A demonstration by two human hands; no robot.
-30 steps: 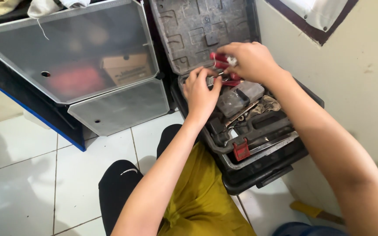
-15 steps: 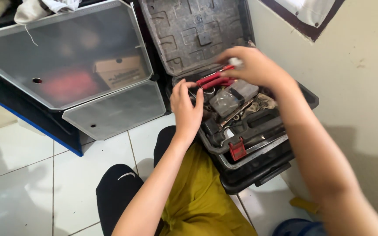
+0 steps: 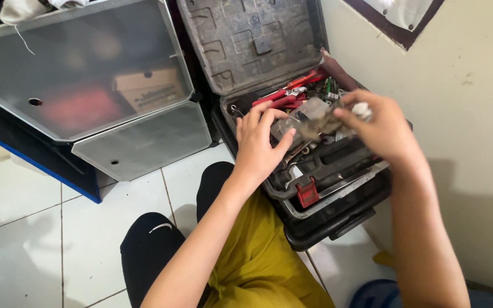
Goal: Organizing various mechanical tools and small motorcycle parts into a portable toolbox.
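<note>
Small clear plastic parts box (image 3: pixel 306 114) sits in the open black tool case (image 3: pixel 338 211), between both hands. Left hand (image 3: pixel 261 145) open on its near-left edge; right hand (image 3: pixel 380 128) pinching its right end.

Glossy white floor tiles (image 3: pixel 24 251) with grey grout meet a scuffed cream plaster wall (image 3: pixel 463 114); a translucent grey plastic panel cabinet (image 3: pixel 87 68) stands at left, daylight reflecting.

Bare forearms; mustard-yellow shirt (image 3: pixel 258 268); black trousers (image 3: pixel 152 251).
</note>
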